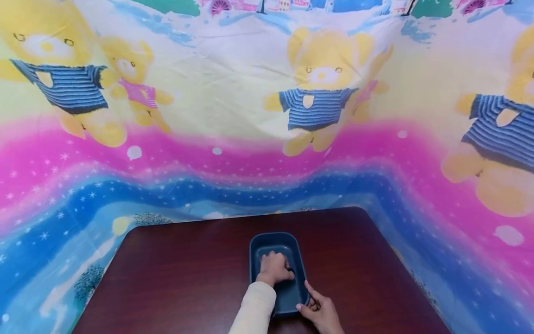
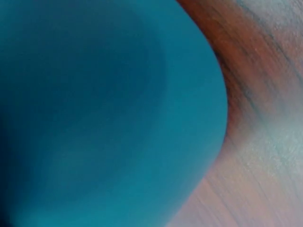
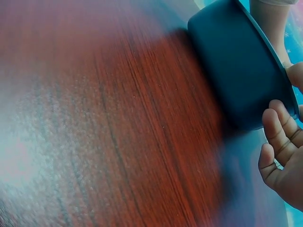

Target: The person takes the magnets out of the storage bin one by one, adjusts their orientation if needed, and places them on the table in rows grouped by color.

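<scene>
A deep, dark blue-teal rectangular container with rounded corners sits on the table. My left hand reaches down inside it, fingers curled, a small dark object showing between thumb and fingers; I cannot tell what it is. At the container's near right corner my right hand grips the rim, thumb on the near edge and fingers along the outside. The right wrist view shows these fingers against the outer wall of the container. Close and blurred, the container fills much of the left wrist view.
The dark reddish-brown wooden table has rounded far corners. Behind and around it hangs a colourful cloth printed with teddy bears and pink and blue bands. A cream sleeve covers the left forearm.
</scene>
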`<action>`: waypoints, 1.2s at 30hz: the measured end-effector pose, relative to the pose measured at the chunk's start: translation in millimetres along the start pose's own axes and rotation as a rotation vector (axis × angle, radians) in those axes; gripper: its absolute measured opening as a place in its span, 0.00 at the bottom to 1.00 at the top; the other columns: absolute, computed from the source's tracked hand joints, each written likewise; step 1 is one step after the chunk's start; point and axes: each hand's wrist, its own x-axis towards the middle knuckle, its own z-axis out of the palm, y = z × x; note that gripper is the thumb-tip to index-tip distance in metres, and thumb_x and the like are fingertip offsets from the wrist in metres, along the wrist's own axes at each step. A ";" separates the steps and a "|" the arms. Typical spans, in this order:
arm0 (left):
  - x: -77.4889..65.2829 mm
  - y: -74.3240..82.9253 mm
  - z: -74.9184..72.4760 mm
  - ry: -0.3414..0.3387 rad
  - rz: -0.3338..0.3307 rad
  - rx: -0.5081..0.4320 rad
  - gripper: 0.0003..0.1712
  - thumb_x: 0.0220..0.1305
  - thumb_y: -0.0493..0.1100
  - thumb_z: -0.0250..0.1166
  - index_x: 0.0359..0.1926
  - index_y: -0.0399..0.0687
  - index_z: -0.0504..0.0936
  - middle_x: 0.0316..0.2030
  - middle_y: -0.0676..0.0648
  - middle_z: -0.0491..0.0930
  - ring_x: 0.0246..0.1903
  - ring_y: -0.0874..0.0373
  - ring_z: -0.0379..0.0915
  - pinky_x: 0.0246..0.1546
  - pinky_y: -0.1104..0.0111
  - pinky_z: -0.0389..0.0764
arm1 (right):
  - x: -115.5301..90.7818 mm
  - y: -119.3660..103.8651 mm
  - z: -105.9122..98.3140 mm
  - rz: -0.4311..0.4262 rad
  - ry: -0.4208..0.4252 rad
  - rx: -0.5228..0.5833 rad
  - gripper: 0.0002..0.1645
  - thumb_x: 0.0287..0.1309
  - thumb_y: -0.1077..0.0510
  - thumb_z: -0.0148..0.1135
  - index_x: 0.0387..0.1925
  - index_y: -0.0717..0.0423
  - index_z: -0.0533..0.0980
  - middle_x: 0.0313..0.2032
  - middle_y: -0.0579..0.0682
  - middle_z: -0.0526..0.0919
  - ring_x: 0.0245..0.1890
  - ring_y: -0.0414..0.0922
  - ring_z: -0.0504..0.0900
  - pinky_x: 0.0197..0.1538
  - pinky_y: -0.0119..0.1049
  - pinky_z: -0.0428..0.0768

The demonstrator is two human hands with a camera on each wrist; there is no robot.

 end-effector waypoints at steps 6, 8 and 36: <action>-1.6 -1.1 -4.3 0.039 0.029 -0.065 0.21 0.44 0.55 0.71 0.08 0.58 0.70 0.09 0.60 0.64 0.24 0.63 0.59 0.34 0.60 0.62 | -1.5 -1.5 0.8 0.017 0.008 0.008 0.42 0.49 0.56 0.70 0.65 0.61 0.63 0.22 0.49 0.73 0.19 0.39 0.72 0.25 0.30 0.72; -2.6 -1.0 -7.1 0.057 0.038 -0.091 0.19 0.44 0.54 0.71 0.09 0.59 0.71 0.11 0.62 0.65 0.26 0.63 0.61 0.36 0.59 0.64 | -1.5 -1.2 1.1 0.019 0.006 0.015 0.42 0.49 0.56 0.69 0.65 0.60 0.63 0.22 0.49 0.73 0.19 0.40 0.71 0.25 0.30 0.72; -27.1 0.1 -36.3 0.274 0.162 -0.303 0.10 0.41 0.50 0.73 0.23 0.57 0.80 0.25 0.64 0.74 0.26 0.69 0.66 0.38 0.67 0.75 | 2.1 3.2 2.7 -0.017 0.003 0.013 0.43 0.49 0.56 0.70 0.64 0.65 0.63 0.20 0.49 0.71 0.18 0.39 0.71 0.25 0.31 0.73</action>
